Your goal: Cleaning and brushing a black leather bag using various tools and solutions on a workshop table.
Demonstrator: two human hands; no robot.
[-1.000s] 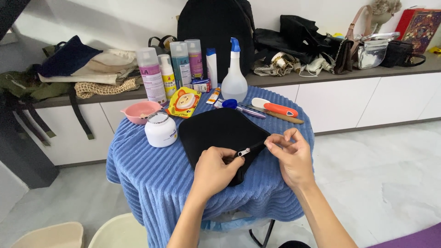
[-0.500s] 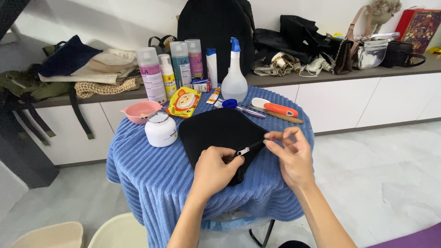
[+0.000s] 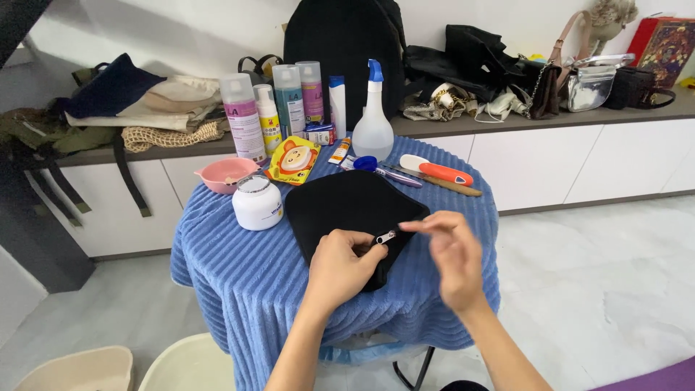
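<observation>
On the round table covered in blue ribbed cloth [image 3: 275, 289], the packages crowd the far edge, from ten to twelve o'clock. A squat white jar with a pale label [image 3: 258, 203] stands at ten. Beyond it, at eleven, rises a tall clear spray can with a purple label [image 3: 243, 119], then a slimmer can with a yellow-and-red label [image 3: 267, 112], a teal-tinted can [image 3: 289, 100] and a lilac one [image 3: 312, 93]. A flat yellow-orange pouch with a cartoon face [image 3: 293, 159] lies before them. At twelve stand a white bottle with a blue cap [image 3: 337, 105] and a clear trigger sprayer with a blue head [image 3: 373, 116].
</observation>
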